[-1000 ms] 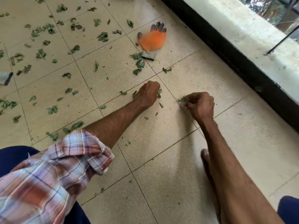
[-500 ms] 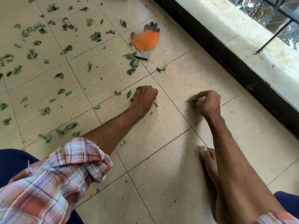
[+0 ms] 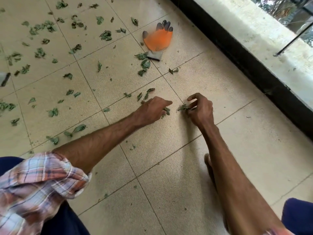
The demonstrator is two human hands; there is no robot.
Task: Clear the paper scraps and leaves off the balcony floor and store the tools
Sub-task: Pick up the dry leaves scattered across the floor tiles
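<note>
Green leaf scraps [image 3: 105, 35] lie scattered over the beige tiled floor [image 3: 169, 150], thickest at the upper left. My left hand [image 3: 155, 108] is low over the tiles with its fingers curled round a few green leaves [image 3: 166, 110]. My right hand [image 3: 200, 109] is just to its right and pinches a small bunch of leaves [image 3: 183, 107], with the index finger lifted. The two hands are close together, a short gap apart. An orange work glove [image 3: 158, 39] with dark fingertips lies flat on the floor beyond the hands.
A black skirting strip [image 3: 245, 53] and a pale stone ledge [image 3: 264, 33] run along the right side. A grey object [image 3: 4, 78] sits at the left edge. My bare foot [image 3: 209, 165] rests under the right forearm. More leaves [image 3: 74, 130] lie left of my left arm.
My right hand has moved left toward my left hand and now shows a bunch of leaves in its pinch. My left hand has shifted right, gathering leaves under its fingers.
</note>
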